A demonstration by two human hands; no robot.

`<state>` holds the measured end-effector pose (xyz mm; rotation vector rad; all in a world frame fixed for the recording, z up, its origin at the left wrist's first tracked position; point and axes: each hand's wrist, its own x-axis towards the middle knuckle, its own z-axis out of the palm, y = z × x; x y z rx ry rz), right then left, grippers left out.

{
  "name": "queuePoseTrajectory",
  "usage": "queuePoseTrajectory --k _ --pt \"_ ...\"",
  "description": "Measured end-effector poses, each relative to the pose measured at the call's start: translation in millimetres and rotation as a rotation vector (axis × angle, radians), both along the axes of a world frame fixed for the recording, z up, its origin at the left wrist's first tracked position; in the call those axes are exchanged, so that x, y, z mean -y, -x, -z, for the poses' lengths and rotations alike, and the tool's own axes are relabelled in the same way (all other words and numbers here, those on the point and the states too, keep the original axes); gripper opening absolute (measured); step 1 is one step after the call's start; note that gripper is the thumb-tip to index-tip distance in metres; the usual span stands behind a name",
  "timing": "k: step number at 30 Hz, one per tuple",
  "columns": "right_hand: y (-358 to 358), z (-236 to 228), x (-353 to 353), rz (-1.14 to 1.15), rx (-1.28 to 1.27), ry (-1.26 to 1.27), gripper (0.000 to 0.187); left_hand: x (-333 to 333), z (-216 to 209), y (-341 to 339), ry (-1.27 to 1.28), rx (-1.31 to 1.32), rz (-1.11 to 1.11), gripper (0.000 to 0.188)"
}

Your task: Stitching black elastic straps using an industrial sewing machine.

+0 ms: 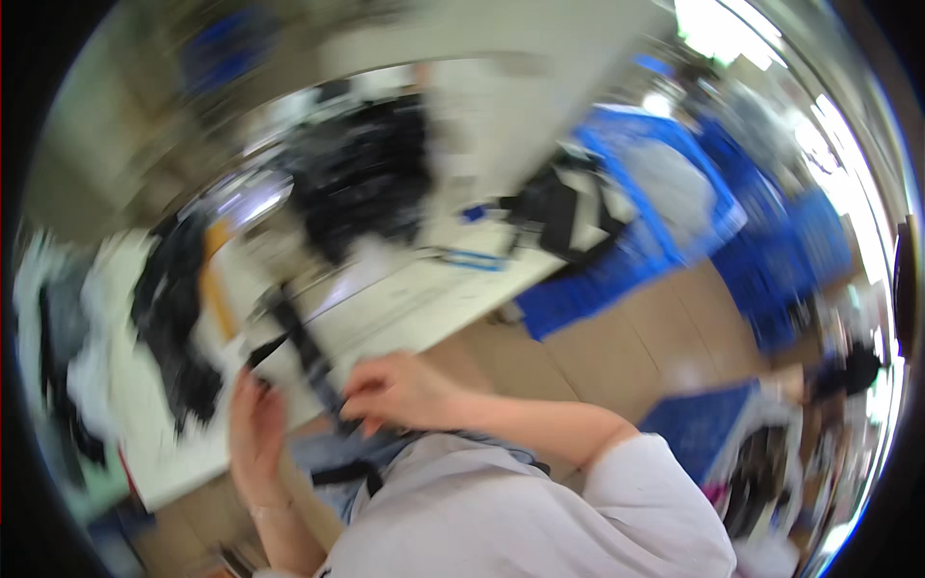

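Note:
A black strap (306, 344) slants from the white worktable (414, 306) down toward my body. My right hand (397, 390) is closed, thumb and fingers pinching the strap near its lower end. To its left, my left hand (258, 429) is raised at the table edge, fingers close together around a small black end (267, 353) that looks like part of the same strap. Motion blur hides whether the two dark parts join. Beyond my hands, a heap of black pieces (361, 178) lies on the table.
More black pieces (178, 318) lie at the left beside a yellow strip (218, 279). Blue-handled scissors or snips (474, 260) rest on the table. Black flat pieces (559, 214) sit near a blue crate (602, 294) on the right. Further blue crates (761, 260) stand beyond the tiled floor (617, 337).

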<state>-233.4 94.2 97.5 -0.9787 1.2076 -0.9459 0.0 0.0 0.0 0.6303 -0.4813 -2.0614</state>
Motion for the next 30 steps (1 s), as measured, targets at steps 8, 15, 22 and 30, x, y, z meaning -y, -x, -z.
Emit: queuePoseTrajectory --k 8,15,22,30 --pt "-72.1 -24.0 93.9 -0.081 -0.123 0.424 0.011 -9.6 -47.1 -24.1 0.046 0.281 -0.326 0.026" --pt "-89.7 15.1 113.7 -0.188 -0.191 0.06 0.009 5.4 -41.6 -20.3 0.165 0.423 -0.358 0.02" --pt "-84.0 18.2 109.8 -0.107 -0.207 0.125 0.011 -3.1 -38.5 -16.6 -0.267 -0.019 -0.208 0.024" --pt "-72.5 20.0 97.3 -0.109 -0.265 0.151 0.012 -19.6 -41.9 7.6 -0.236 -0.004 -0.214 0.022"
